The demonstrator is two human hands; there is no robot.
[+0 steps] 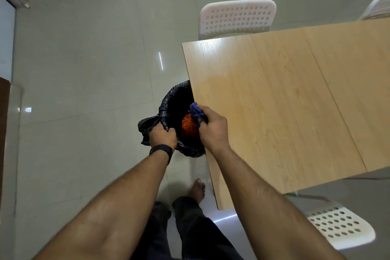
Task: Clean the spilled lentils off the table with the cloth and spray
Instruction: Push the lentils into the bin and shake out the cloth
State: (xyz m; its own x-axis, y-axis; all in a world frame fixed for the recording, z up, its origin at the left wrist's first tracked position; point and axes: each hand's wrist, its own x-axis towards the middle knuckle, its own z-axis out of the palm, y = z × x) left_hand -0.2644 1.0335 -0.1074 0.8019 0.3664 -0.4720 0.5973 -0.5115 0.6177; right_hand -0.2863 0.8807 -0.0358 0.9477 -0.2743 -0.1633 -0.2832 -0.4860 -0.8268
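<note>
I have my left hand gripping the bunched rim of the black bin bag, which I judge keeps its mouth open just under the tabletop edge so whatever is swept off drops straight in. My right hand is closed around the blue cloth at that edge, over the opening. The orange lentils lie in a heap inside the bag; I see no spray bottle.
</note>
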